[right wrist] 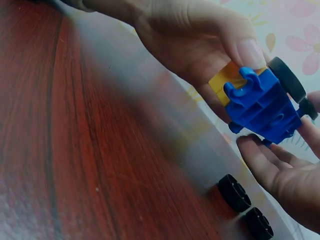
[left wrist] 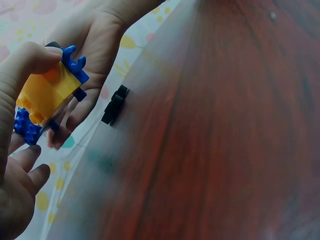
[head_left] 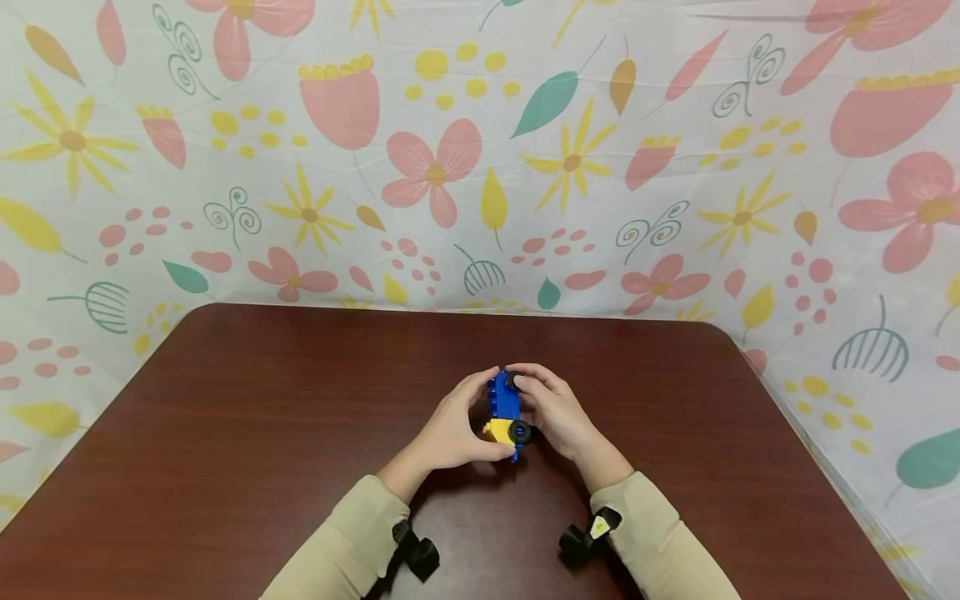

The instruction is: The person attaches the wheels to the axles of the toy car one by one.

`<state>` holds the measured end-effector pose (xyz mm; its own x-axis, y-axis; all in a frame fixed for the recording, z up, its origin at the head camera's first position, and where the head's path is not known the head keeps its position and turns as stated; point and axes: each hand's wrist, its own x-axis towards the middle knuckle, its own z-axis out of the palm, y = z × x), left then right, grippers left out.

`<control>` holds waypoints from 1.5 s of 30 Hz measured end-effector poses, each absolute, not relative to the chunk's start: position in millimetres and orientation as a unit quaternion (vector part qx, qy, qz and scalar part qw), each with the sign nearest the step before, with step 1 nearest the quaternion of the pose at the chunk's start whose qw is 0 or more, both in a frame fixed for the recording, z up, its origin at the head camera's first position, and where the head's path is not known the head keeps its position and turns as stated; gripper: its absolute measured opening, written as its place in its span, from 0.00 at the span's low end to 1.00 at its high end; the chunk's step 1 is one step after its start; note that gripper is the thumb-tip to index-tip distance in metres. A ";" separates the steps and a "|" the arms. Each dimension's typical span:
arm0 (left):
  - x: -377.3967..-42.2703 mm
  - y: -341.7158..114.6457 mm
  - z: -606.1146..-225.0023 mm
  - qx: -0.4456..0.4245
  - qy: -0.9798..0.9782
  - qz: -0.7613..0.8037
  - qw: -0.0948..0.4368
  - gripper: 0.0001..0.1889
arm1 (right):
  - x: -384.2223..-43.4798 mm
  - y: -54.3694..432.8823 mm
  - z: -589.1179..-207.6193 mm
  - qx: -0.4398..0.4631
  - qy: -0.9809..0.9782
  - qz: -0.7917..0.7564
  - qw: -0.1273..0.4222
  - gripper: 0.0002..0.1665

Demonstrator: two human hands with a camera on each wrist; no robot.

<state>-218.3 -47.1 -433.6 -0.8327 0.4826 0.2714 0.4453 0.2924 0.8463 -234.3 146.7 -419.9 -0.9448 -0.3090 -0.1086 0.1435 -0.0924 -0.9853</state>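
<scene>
A toy car [head_left: 505,398] of building bricks is held in the air between both hands, its blue base and yellow brick [left wrist: 50,92] showing. My left hand [head_left: 453,425] grips it lengthwise, thumb [right wrist: 250,54] against the yellow end and fingers at the far end. Two black wheels sit on the side facing right, a near wheel [head_left: 519,432] and a far wheel [head_left: 513,381]. With thumb and fingers, my right hand [head_left: 558,412] pinches the far wheel. A blue hook [right wrist: 245,82] sticks out of the car's near end. The opposite side shows bare axle stubs in the left wrist view.
Loose black wheels, a first wheel [right wrist: 234,193] and a second wheel [right wrist: 260,223], stand on the brown table [head_left: 300,392] beneath the hands; the head view hides them. A flowered cloth [head_left: 450,167] hangs behind the table. Black wrist devices [head_left: 416,550] are strapped over both sleeves.
</scene>
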 end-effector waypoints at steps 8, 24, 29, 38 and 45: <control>-218.8 -44.9 -435.9 0.285 0.806 0.518 0.024 0.55 | -233.8 146.0 -420.3 -0.053 0.615 -0.766 0.180 0.14; -212.0 -46.4 -418.6 0.284 0.782 0.552 0.049 0.52 | -233.3 145.8 -417.4 -0.050 0.581 -0.791 0.185 0.10; -201.0 -47.8 -398.4 0.282 0.784 0.551 0.052 0.49 | -233.6 146.3 -418.3 -0.052 0.576 -0.794 0.188 0.10; -209.0 -45.6 -415.2 0.280 0.783 0.554 0.047 0.51 | -231.9 144.4 -417.2 -0.050 0.576 -0.797 0.174 0.09; -218.2 -44.6 -434.0 0.283 0.789 0.545 0.028 0.53 | -231.1 145.1 -414.0 -0.057 0.578 -0.795 0.174 0.10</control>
<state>-218.2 -44.6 -434.0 -0.8379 0.4776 0.2643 0.4163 0.2459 0.8753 -231.1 145.1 -414.0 -0.9333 -0.3414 -0.1109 0.2105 -0.2705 -0.9394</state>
